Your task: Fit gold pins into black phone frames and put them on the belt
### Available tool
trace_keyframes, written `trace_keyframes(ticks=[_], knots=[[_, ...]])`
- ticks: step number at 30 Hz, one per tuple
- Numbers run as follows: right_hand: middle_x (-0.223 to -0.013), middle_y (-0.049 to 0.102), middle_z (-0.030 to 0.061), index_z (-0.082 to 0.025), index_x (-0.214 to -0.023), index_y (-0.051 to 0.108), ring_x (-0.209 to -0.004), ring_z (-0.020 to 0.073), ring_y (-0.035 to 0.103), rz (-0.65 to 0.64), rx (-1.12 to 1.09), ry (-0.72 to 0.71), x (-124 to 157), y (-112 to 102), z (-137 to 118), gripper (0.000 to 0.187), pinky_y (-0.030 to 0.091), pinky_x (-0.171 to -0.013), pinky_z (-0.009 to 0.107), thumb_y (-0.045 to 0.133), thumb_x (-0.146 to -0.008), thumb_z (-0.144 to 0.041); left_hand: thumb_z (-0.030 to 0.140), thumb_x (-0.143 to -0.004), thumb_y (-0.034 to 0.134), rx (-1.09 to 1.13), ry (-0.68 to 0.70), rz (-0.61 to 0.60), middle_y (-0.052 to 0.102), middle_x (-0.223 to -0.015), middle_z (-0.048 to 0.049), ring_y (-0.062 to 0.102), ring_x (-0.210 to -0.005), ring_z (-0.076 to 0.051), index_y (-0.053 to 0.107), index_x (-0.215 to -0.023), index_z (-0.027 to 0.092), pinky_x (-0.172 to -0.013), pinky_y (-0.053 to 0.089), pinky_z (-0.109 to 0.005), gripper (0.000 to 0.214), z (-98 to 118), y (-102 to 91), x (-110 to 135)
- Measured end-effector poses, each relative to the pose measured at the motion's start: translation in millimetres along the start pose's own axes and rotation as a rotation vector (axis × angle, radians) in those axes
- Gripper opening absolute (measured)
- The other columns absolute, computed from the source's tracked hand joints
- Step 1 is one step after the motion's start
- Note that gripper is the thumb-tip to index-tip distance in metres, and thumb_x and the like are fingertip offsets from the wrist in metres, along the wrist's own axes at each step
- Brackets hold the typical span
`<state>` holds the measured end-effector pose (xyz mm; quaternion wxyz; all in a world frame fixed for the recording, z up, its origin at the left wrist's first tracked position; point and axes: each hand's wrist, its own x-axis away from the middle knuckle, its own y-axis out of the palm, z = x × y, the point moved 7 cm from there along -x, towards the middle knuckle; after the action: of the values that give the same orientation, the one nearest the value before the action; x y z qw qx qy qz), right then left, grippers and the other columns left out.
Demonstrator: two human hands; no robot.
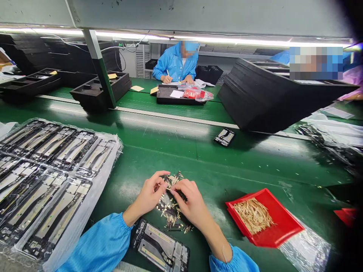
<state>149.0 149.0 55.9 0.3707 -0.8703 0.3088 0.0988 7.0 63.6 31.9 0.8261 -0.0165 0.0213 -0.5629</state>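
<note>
My left hand (pixel 151 192) is closed, its thumb and forefinger pinched together over a loose pile of small black and gold strip-like parts (pixel 171 217). From the other side my right hand (pixel 190 199) is pinched too. A small pale strip (pixel 169 189) shows between the two sets of fingertips, too small to name more closely. Just below the hands, a phone mid-frame (pixel 161 247) with a black ribbon cable lies flat on the green bench (pixel 136 162), its lower end cut off by the picture edge.
At left, a clear plastic tray (pixel 109 160) holds several phone frames. A red scoop (pixel 279 215) with many thin tan strips lies at right, partly on a clear bag (pixel 309 245). Another phone frame (pixel 225 136) lies farther back. Black trays (pixel 255 98) are stacked behind; a co-worker (pixel 177 62) writes opposite.
</note>
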Motion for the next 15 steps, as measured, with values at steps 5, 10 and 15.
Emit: trace_keyframes(ticks=[5,10,15], knots=[[-0.109,0.073,0.0074,-0.022,-0.121,0.068,-0.101,0.0232,0.066,0.029,0.173,-0.170,2,0,-14,0.015,0.044,-0.086,0.039,0.065,-0.107,-0.019,0.047,-0.105,0.061,-0.018,0.005,-0.018,0.049,-0.073,0.0065,0.041,-0.063,-0.012,0.059,-0.143,0.013,-0.062,0.033,-0.024,0.051,1,1.9,0],[-0.098,0.073,0.0028,-0.024,-0.108,0.071,-0.091,0.0203,0.064,0.002,0.080,-0.105,1,3,-7,0.011,0.043,-0.084,0.038,0.062,-0.109,-0.018,0.047,-0.106,0.060,-0.041,0.035,-0.020,0.052,-0.072,0.0054,0.046,-0.065,-0.013,0.063,-0.140,0.014,-0.065,0.035,-0.025,0.048,1,2.6,1],[-0.102,0.074,0.0036,-0.027,-0.109,0.077,-0.096,0.0214,0.069,-0.051,-0.228,0.096,-1,4,3,0.013,0.051,-0.089,0.038,0.064,-0.108,-0.029,0.041,-0.107,0.060,-0.071,0.089,0.032,0.058,-0.075,0.0034,0.050,-0.066,-0.013,0.065,-0.140,0.015,-0.066,0.036,-0.025,0.042,5,-2.0,2]])
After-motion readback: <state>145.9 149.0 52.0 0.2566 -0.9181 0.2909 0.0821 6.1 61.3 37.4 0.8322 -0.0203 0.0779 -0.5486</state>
